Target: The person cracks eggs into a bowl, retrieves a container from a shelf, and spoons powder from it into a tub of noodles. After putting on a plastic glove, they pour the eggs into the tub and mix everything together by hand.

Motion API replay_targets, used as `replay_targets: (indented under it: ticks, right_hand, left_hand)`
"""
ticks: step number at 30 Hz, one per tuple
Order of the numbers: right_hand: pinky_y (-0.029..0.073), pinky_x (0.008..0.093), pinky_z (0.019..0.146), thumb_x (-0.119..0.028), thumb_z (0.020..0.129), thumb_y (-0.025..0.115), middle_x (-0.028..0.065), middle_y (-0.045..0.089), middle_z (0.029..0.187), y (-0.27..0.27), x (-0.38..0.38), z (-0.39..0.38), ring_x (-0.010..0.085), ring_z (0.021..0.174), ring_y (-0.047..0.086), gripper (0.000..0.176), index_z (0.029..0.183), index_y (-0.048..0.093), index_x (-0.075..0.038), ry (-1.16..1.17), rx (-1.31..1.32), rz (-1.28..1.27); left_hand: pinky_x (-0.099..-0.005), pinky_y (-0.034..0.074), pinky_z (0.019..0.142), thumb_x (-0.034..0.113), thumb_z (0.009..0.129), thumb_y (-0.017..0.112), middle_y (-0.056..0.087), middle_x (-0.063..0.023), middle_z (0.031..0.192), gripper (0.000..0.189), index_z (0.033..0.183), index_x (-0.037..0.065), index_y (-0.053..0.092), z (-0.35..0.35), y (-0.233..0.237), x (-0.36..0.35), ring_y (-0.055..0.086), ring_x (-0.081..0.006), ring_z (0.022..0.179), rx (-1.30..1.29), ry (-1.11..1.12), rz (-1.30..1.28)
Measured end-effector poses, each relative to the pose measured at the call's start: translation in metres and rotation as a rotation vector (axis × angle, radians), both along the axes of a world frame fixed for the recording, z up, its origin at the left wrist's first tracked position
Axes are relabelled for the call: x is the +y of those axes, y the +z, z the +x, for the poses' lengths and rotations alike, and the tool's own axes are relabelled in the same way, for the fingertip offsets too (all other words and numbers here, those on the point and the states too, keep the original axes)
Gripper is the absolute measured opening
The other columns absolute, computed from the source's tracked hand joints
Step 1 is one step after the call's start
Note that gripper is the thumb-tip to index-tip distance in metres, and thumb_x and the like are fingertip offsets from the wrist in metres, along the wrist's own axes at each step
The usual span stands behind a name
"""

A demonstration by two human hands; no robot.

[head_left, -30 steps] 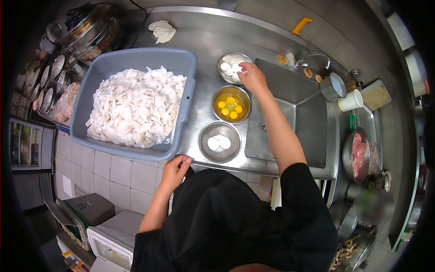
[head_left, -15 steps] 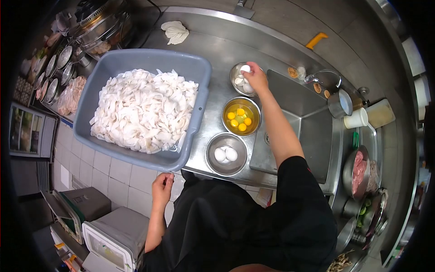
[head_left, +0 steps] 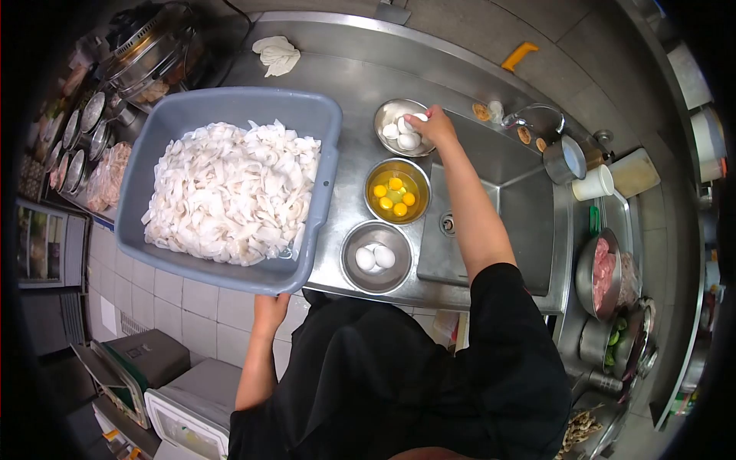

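Observation:
My right hand (head_left: 437, 127) reaches over the rim of the top metal bowl (head_left: 381, 123), its fingers closed on a white eggshell (head_left: 419, 121) among other white shells (head_left: 408, 141). Just below, a metal bowl (head_left: 371, 201) holds several yellow yolks (head_left: 399, 208) in clear egg white. Two whole white eggs (head_left: 384, 257) lie in the lowest bowl (head_left: 356, 279). My left hand (head_left: 271, 309) is at the lower edge of a large grey-blue tub (head_left: 327, 180), its fingertips hidden under that edge. Pale white strips (head_left: 230, 192) are heaped in the tub.
A steel sink (head_left: 525, 222) with a faucet (head_left: 546, 110) lies right of the bowls. A white cloth (head_left: 277, 56) rests behind the tub. Pots and a bowl of pink meat (head_left: 604, 268) stand at the right; grey bins (head_left: 146, 356) stand lower left.
My right hand has lowered the shell into the top bowl. My left hand has moved up against the tub's edge, and its fingers are now hidden. The view has shifted slightly.

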State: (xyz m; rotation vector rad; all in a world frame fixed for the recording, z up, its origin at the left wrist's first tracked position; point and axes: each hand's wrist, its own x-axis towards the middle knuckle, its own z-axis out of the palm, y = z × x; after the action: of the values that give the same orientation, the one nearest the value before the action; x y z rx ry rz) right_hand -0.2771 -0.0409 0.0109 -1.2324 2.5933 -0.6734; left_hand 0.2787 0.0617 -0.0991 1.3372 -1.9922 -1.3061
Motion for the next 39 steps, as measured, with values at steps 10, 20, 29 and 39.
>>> replay_targets:
  ticks: [10,20,29,39]
  right_hand:
    - [0.03,0.0234,0.04,-0.053,0.093,0.064,-0.002,0.052,0.062,0.012,0.012,-0.009,0.0058,0.046,0.04,0.04,0.108,0.058,-0.016,-0.076,-0.911,-0.029]
    - [0.03,0.0222,0.04,-0.047,0.098,0.058,-0.0017,0.056,0.07,0.034,0.013,0.002,0.0065,0.049,0.043,0.033,0.105,0.062,-0.015,-0.026,-0.704,-0.021]
    - [0.048,0.0239,0.048,-0.023,0.098,0.061,-0.0007,0.065,0.084,0.046,0.08,0.034,0.0069,0.064,0.059,0.032,0.127,0.064,-0.01,0.398,-0.683,0.211]
    - [0.055,0.0416,0.08,-0.025,0.09,0.061,0.0151,0.072,0.104,0.03,0.1,0.079,0.0308,0.09,0.07,0.033,0.12,0.069,-0.014,0.434,-0.167,0.449]
  left_hand:
    - [-0.0396,0.052,0.075,0.007,0.086,0.066,0.072,-0.0195,0.09,0.017,0.099,-0.005,0.069,-0.004,0.017,0.013,0.068,-0.0342,0.08,0.088,0.072,0.037]
    - [-0.0396,0.052,0.08,0.006,0.086,0.066,0.072,-0.0201,0.095,0.019,0.102,-0.003,0.069,0.004,-0.002,0.008,0.068,-0.0356,0.089,0.053,0.055,0.065]
    - [-0.0399,0.052,0.081,0.006,0.087,0.066,0.072,-0.0193,0.097,0.019,0.102,-0.005,0.068,0.002,0.007,0.011,0.069,-0.0342,0.091,0.026,0.077,0.102]
    - [-0.0396,0.052,0.079,0.005,0.085,0.065,0.073,-0.0183,0.091,0.017,0.099,-0.004,0.07,0.001,0.003,0.008,0.07,-0.0326,0.087,0.051,0.083,0.108]
